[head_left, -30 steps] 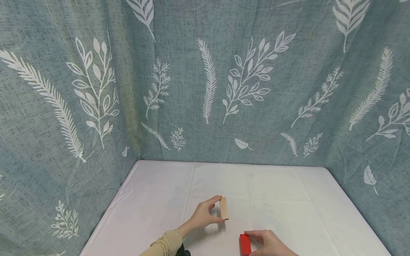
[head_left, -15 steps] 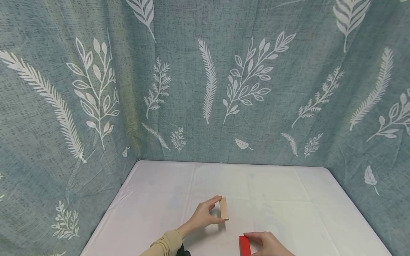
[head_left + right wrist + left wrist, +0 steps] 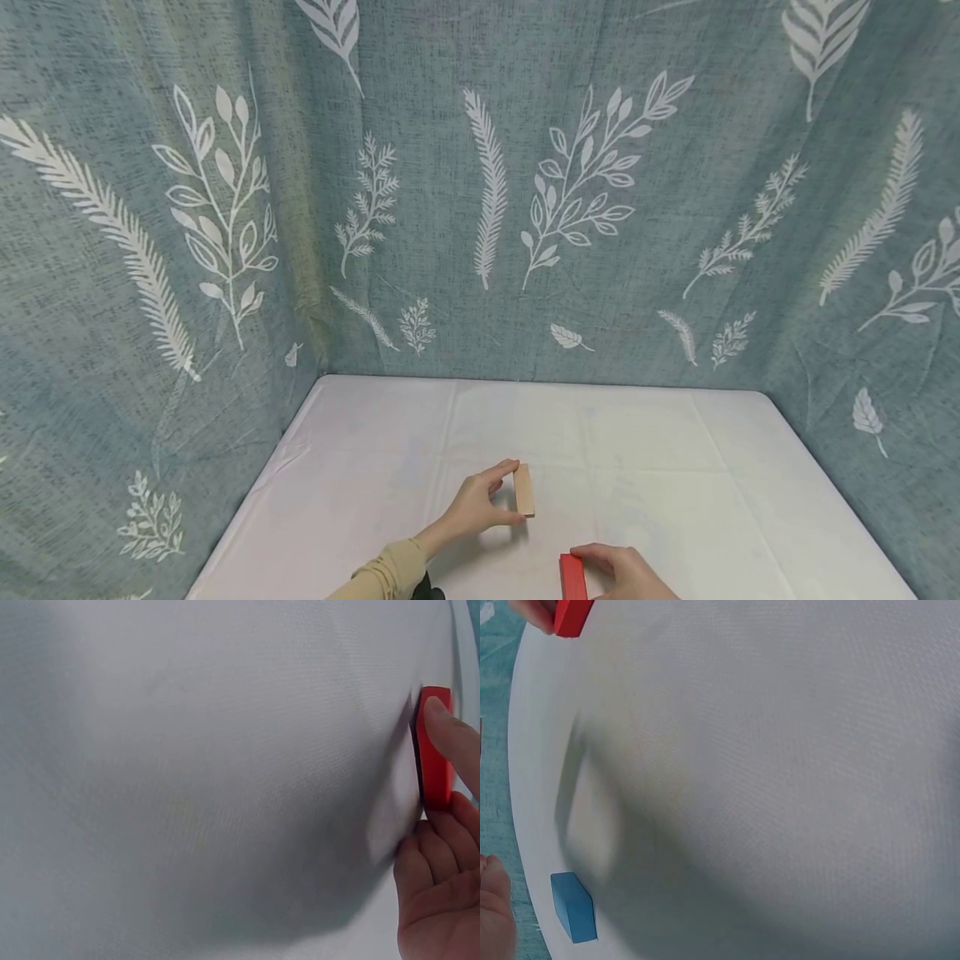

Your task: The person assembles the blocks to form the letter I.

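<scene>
My left hand (image 3: 472, 507) pinches a pale wooden block (image 3: 524, 490) by its two ends, finger at the far end and thumb at the near one. The block's shadow lies on the white table below. Closer to me and to the right, my right hand (image 3: 628, 573) holds a red block (image 3: 572, 577) between thumb and fingers. In the right wrist view the thumb lies over the upper part of that red block (image 3: 435, 776), with fingertips at its lower end. Part of my left hand (image 3: 495, 915) shows at the left wrist view's edge.
A blue block (image 3: 574, 907) stands on the table near its edge in the left wrist view. The table (image 3: 675, 467) has a white cloth. A blue-green curtain (image 3: 435, 208) with white leaves surrounds its back and sides. Something black (image 3: 427, 590) sits by the left sleeve.
My right hand has drawn the red block very slightly toward me. My left hand and the wooden block look the same.
</scene>
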Demonstrator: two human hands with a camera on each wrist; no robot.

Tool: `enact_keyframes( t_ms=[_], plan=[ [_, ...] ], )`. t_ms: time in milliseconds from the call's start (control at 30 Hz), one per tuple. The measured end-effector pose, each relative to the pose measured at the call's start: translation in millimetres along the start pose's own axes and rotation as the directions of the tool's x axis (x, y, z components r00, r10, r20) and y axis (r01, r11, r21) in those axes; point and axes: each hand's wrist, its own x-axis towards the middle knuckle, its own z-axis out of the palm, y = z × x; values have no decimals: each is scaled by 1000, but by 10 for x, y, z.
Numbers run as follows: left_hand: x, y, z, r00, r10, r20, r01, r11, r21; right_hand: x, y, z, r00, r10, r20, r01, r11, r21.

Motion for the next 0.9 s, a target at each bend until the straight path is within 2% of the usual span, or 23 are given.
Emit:
enact_keyframes(
  t_ms=[367, 700, 900],
  plan=[
    [-5, 8, 5, 1000, 16, -5, -16, 1000, 11, -3, 15, 27, 999, -24, -28, 22, 998, -62],
    [-12, -10, 20, 1000, 0, 11, 0, 1000, 0, -18, 27, 57, 999, -15, -41, 12, 997, -78],
    [-14, 3, 22, 1000, 20, 10, -20, 1000, 9, -24, 48, 75, 998, -22, -51, 16, 994, -108]
  ],
)
